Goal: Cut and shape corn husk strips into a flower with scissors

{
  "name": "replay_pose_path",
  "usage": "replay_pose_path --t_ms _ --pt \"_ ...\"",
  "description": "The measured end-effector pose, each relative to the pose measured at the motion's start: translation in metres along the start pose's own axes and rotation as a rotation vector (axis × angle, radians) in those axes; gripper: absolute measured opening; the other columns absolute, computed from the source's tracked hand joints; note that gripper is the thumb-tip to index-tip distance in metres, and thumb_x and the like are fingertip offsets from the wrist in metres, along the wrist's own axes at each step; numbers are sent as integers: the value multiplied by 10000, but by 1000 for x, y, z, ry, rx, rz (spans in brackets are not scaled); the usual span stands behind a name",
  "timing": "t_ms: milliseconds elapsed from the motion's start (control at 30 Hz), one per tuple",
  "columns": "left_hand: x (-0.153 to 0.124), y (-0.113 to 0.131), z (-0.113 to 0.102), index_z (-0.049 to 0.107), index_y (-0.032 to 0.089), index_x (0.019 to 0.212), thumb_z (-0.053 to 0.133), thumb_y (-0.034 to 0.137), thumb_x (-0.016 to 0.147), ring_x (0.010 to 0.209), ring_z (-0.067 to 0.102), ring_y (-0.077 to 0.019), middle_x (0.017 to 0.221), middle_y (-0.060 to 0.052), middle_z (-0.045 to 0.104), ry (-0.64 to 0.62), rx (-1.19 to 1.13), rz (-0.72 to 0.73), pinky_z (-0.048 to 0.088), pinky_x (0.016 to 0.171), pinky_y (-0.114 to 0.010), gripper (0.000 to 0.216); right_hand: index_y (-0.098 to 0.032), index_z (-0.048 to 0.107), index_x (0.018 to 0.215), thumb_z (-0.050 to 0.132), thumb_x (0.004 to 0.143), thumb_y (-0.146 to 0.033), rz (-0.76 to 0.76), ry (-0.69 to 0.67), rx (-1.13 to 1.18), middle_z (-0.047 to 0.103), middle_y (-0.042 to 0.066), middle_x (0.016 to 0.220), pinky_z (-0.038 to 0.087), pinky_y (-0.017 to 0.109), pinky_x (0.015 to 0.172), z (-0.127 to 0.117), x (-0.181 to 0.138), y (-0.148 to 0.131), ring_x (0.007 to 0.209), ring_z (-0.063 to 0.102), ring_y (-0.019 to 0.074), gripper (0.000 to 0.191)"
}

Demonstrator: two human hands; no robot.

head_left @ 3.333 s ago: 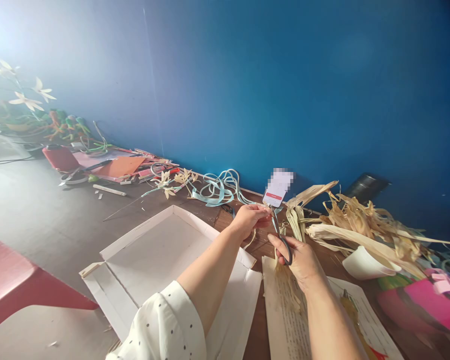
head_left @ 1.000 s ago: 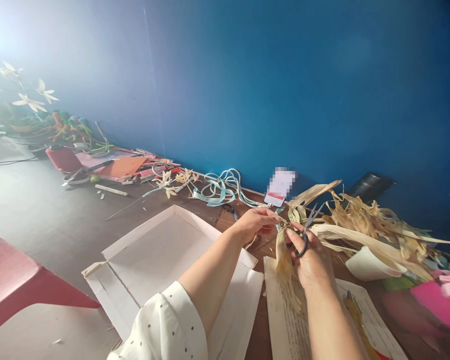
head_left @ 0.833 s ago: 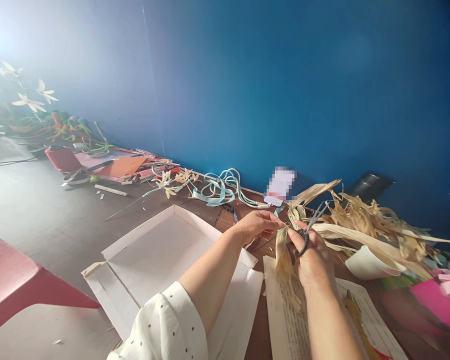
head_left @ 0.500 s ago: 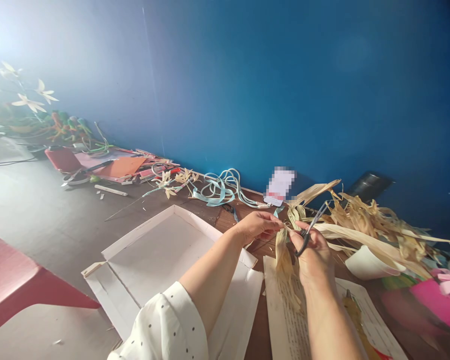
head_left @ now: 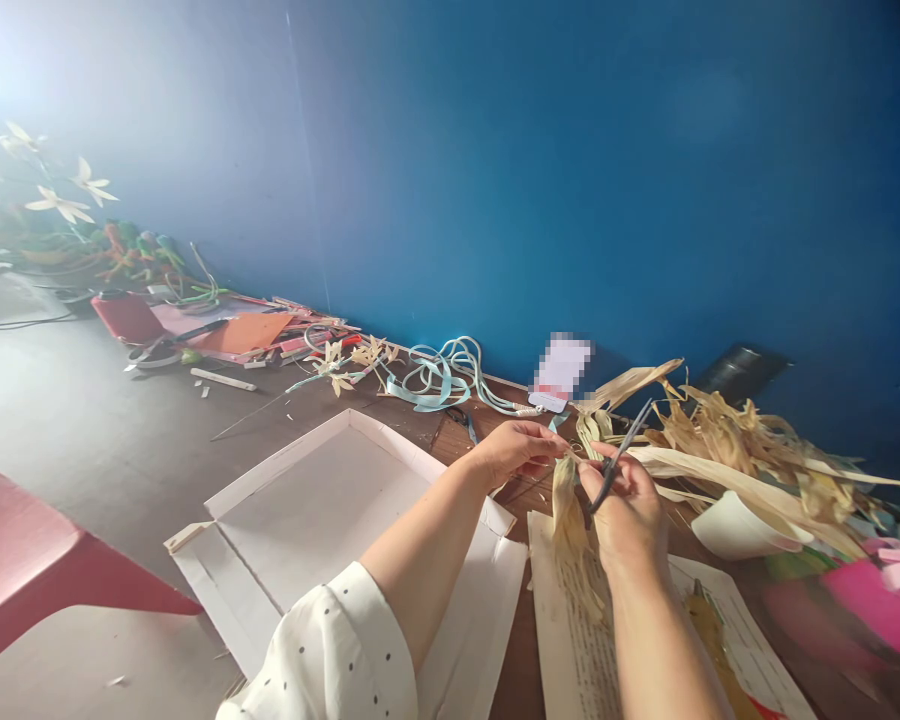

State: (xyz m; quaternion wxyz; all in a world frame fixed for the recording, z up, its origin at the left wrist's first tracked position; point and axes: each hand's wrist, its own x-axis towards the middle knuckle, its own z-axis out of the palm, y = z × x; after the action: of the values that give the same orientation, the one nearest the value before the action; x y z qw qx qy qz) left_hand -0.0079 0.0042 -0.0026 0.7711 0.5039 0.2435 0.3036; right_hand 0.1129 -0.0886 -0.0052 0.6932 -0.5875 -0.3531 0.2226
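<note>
Near the far edge of the table (head_left: 307, 450), the left hand (head_left: 523, 452) keeps a pinching grip on dried corn husk (head_left: 567, 500); the right hand (head_left: 628, 500) grips black-handled scissors (head_left: 621, 453).

The right hand (head_left: 631, 505) holds scissors (head_left: 631, 432); the left hand (head_left: 521, 450) pinches a pale strip (head_left: 573, 456).

Shows dull metal in the scissors (head_left: 633, 434), dark and plastic-looking at the handles (head_left: 604, 488). Looks dry, papery and creased in the husk bundle (head_left: 566, 498), rougher in the husk pile (head_left: 724, 436). Appears smooth and matt in the cardboard tray (head_left: 322, 485), soft and clothlike in the sleeve (head_left: 337, 645), glossy and plastic in the pink stool (head_left: 26, 550).
</note>
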Motion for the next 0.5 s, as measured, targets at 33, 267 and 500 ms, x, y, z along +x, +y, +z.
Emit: replay_pose_path --t_ms 33,267,500 --pt "0 0 0 669 131 791 816 390 526 615 459 -60 767 -26 606 8 -2 1 358 552 -200 398 -197 645 1007 737 638 -244 -7 -2 -16 638 -3 783 468 276 721 0 0 1 731 589 138 384" --pt "0 3 1 668 122 768 817 409 524 663 479 -80 749 -28 571 75 9 -12 403 607 -217 405 -211 641 1041 706 674 -253 -97 -39 -174 663 5 790 479 291 721 -4 1 4 735 623 161 376" --pt "-2 3 0 649 118 808 829 383 519 674 488 -78 743 -9 543 28 3 -7 421 661 -242 432 -212 644 1055 712 692 -289 -138 23 -163 671 20 821 481 297 736 -5 2 8 753 633 166 377"
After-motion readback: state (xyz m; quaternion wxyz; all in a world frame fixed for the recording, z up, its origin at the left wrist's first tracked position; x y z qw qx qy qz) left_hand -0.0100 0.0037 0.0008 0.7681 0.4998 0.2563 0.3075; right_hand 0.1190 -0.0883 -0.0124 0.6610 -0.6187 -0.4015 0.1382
